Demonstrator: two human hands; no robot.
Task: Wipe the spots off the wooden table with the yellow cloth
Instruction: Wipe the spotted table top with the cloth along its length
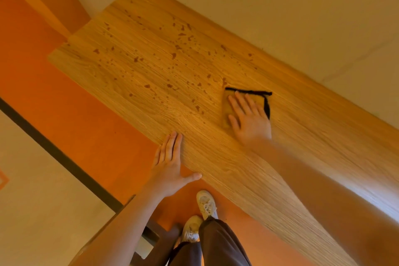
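A long wooden table [216,157] runs from upper left to lower right along a wall. Many dark spots [172,56] cover its far left half; the near right half looks bare of spots. The yellow cloth [225,103], folded and edged in black, lies flat on the table just right of the spots. My right hand [248,119] presses flat on the cloth with fingers spread, covering most of it. My left hand [170,166] rests flat and open on the table's near edge, holding nothing.
A pale wall [280,6] borders the table's far side. Orange floor [75,114] lies left of the table, with a dark strip [54,153] and a pale surface beyond. My legs and white shoes [206,203] stand at the near edge.
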